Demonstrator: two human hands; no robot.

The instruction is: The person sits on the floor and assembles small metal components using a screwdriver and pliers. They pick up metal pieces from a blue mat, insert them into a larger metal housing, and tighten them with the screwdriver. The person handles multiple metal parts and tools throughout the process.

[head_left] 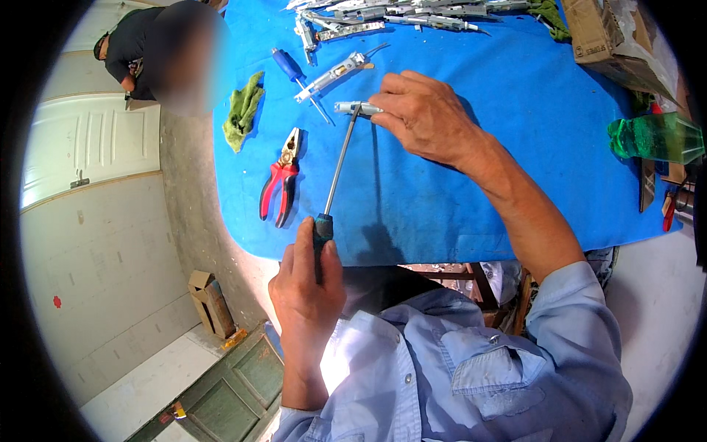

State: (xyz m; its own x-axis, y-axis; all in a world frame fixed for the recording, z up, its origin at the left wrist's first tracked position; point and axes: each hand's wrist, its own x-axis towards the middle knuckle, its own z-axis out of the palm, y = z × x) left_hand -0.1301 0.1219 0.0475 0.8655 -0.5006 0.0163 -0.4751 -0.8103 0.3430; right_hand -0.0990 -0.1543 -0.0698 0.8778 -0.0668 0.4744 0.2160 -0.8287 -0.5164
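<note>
My left hand [308,276] is closed round the dark handle of a long screwdriver [340,166]. Its steel shaft slants up and away, and the tip meets a small silver metal part [352,107]. Pinched in my right hand [427,114] is the right end of that part, whose rest is hidden by the fingers. Just beyond lies a longer silver metal part [331,76] with a thin rod at one end. It rests across a second screwdriver [287,65] with a blue handle. Pliers with red and black grips [279,184] lie left of the screwdriver shaft.
A blue-covered table [471,214] spreads before me. Several similar silver parts [412,13] are heaped at its far edge. A green cloth [243,110] lies at the left edge. To the right are a cardboard box [593,37] and a green bottle [663,138]. Another person [140,51] is at far left.
</note>
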